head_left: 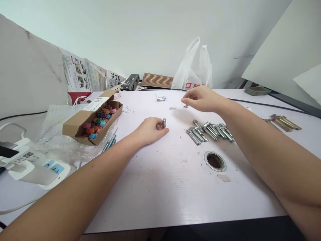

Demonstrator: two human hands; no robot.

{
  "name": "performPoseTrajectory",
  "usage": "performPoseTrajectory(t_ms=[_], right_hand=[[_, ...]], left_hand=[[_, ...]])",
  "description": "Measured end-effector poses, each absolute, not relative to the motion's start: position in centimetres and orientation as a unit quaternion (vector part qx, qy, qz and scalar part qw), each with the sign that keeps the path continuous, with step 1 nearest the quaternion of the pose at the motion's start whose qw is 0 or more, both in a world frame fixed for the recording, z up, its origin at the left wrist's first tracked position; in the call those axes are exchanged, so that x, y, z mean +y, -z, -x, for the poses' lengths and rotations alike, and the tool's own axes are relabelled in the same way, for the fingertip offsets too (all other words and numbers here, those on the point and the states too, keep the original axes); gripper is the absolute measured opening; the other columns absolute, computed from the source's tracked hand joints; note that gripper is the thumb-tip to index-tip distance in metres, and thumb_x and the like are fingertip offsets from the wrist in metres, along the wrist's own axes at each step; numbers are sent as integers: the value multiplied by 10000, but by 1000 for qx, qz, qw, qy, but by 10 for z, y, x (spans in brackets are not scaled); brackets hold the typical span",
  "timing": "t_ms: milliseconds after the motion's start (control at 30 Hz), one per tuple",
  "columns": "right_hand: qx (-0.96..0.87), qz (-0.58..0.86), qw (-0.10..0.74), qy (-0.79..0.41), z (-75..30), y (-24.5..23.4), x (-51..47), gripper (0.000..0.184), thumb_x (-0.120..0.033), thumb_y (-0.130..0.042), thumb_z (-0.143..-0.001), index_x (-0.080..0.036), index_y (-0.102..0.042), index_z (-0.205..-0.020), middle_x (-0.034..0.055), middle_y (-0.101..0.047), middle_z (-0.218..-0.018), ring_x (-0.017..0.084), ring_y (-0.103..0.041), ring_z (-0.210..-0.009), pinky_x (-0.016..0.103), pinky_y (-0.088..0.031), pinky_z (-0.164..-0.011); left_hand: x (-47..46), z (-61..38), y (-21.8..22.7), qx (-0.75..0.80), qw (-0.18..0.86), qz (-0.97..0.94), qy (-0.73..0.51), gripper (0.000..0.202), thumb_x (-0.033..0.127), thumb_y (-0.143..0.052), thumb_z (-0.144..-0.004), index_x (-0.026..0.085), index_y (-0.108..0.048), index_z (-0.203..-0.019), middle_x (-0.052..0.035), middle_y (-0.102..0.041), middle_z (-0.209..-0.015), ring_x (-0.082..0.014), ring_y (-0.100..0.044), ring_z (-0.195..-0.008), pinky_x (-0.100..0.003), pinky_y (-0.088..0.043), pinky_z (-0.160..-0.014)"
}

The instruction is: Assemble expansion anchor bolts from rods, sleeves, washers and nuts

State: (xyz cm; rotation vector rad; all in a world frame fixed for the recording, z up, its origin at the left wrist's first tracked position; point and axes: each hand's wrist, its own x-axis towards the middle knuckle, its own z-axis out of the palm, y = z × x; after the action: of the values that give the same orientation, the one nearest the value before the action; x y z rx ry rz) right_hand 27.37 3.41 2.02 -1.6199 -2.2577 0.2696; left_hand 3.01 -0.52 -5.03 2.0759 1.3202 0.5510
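My left hand (152, 130) is closed around a short silver anchor bolt (164, 122) that stands upright between thumb and fingers. Farther back, my right hand (198, 98) hovers over the table with its fingertips pinched; what is between them, if anything, is too small to make out. Just beneath those fingers are small metal nuts (185, 106). To their left lie several flat washers (173, 108), and behind these a few metal sleeves (161, 98). Below my right wrist, silver expansion bolts (209, 131) lie in a row.
On the left, a cardboard box (110, 122) holds colourful capped pieces, beside bubble wrap (57, 127) and a power strip (56, 169). A round table hole (215, 161) is at front right. Brass-coloured bolts (286, 122) lie far right; a white plastic bag (192, 68) stands behind.
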Motion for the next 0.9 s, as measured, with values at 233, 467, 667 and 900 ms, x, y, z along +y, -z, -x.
performPoseTrajectory(t_ms=[233, 467, 667, 900], right_hand=[[-710, 692, 108, -64, -326, 23, 72, 224, -322, -643, -861, -159, -740, -980, 115, -729, -1048, 257, -652, -925, 369, -490, -777], [-721, 671, 148, -93, -315, 46, 90, 460, -374, -627, -883, -166, -681, -1290, 125, -724, -1090, 255, -653, -990, 374, -487, -908], [-721, 668, 162, -88, -310, 57, 97, 290, -360, -639, -875, -216, -778, -1085, 96, -717, -1057, 248, -640, -979, 373, -481, -889], [-702, 676, 194, -115, -309, 42, 87, 183, -295, -709, -818, -142, -756, -906, 112, -722, -950, 221, -644, -879, 339, -510, -798]], left_hand=[[-11, -34, 45, 486, 287, -784, -258, 318, 503, -576, -843, 193, -632, -795, 36, -465, -634, -117, -415, -598, -274, -328, -569], [-6, -33, 49, 488, 290, -792, -224, 374, 470, -570, -837, 183, -505, -608, 39, -421, -587, -105, -353, -567, -281, -293, -553], [-5, -32, 47, 496, 283, -796, -199, 260, 395, -570, -809, 173, -696, -764, 12, -579, -650, -129, -489, -616, -281, -367, -594], [-3, -32, 48, 500, 290, -792, -197, 258, 392, -573, -795, 168, -696, -759, 7, -611, -672, -129, -511, -622, -274, -385, -593]])
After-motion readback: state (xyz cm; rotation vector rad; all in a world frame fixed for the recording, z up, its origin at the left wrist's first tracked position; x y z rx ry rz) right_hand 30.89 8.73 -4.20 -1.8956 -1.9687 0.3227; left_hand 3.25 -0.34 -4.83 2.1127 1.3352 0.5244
